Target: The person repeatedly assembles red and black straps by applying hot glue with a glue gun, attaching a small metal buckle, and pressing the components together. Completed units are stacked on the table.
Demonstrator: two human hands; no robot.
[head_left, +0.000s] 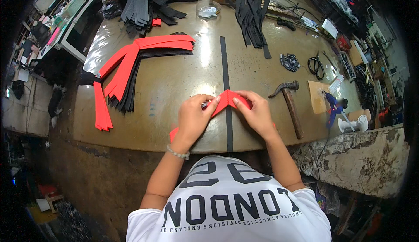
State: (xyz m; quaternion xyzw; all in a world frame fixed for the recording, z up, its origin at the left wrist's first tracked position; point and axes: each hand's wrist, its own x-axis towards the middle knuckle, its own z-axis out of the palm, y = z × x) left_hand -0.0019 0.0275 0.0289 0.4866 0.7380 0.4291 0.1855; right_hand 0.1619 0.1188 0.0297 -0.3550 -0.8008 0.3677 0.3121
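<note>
in the head view, the left hand [195, 116] and right hand [257, 114] pinch a bent red strip [228, 98] between them, over a dark strip [224, 63] on the bench [187, 74]. bent red strips [129, 70] left of the hands look done; black strips [251, 21] beyond them probably remain.

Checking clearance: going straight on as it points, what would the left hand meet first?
Past the red strip the left hand holds, likely the lone black strip; height above the table is unclear.
</note>
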